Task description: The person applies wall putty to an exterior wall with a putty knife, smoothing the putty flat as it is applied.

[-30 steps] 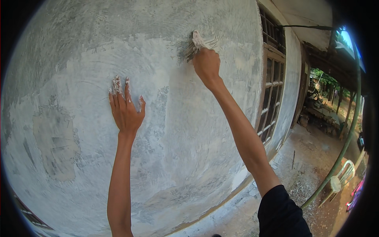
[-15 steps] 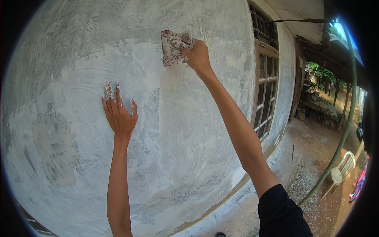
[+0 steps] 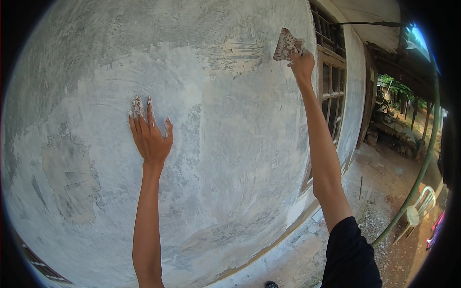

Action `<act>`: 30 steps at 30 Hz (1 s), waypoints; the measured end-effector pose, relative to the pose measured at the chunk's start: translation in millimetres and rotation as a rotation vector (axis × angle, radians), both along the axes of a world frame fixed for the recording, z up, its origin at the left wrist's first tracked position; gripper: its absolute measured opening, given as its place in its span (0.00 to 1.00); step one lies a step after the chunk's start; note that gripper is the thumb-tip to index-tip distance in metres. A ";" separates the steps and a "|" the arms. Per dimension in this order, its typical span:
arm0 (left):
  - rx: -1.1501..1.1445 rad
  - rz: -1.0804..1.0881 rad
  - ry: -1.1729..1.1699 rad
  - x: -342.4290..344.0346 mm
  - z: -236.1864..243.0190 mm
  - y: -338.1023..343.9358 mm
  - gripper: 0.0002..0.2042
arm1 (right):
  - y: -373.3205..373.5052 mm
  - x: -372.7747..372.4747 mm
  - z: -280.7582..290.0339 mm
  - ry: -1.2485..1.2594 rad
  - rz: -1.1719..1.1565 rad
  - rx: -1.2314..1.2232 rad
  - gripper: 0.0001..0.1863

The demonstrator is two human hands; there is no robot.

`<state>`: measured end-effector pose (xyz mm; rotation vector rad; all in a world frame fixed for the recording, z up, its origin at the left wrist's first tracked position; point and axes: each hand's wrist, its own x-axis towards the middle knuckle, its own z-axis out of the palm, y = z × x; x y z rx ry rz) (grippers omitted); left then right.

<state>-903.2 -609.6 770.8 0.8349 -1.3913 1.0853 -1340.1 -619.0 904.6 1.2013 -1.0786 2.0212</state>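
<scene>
My right hand (image 3: 303, 64) grips a wide scraper (image 3: 287, 45) whose blade is smeared with pale plaster over a brownish surface. It is up at the right part of the wall, close to the window frame. A fresh streaky patch of cream plaster (image 3: 236, 55) lies on the wall to the left of the scraper. My left hand (image 3: 151, 137) rests flat against the grey, patchily coated wall (image 3: 240, 139), fingers stretched apart. White plaster coats its fingertips and thumb.
A barred wooden window (image 3: 332, 91) is set in the wall at the right. Beyond it a rough floor (image 3: 372, 177) runs along the wall. A long curved green pole (image 3: 417, 185) and a pale chair (image 3: 420, 209) stand at the far right.
The scraper in my right hand has moved right along the wall toward the window, uncovering the streaky plaster patch. My left hand stays in place on the wall.
</scene>
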 end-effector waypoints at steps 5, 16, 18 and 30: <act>-0.010 0.003 0.007 -0.4 1.0 1.6 0.28 | -3.9 107.3 -27.1 0.227 -0.358 0.171 0.07; -0.038 0.023 0.002 -2.3 -0.4 -3.2 0.27 | 51.6 265.9 -22.1 0.468 0.160 -0.020 0.08; -0.038 -0.018 0.004 -1.4 -0.3 -1.4 0.26 | 47.2 250.7 -10.9 0.398 0.240 -0.039 0.09; -0.020 -0.021 0.003 1.7 2.4 2.1 0.27 | -30.8 33.7 -10.2 -0.156 0.285 0.057 0.11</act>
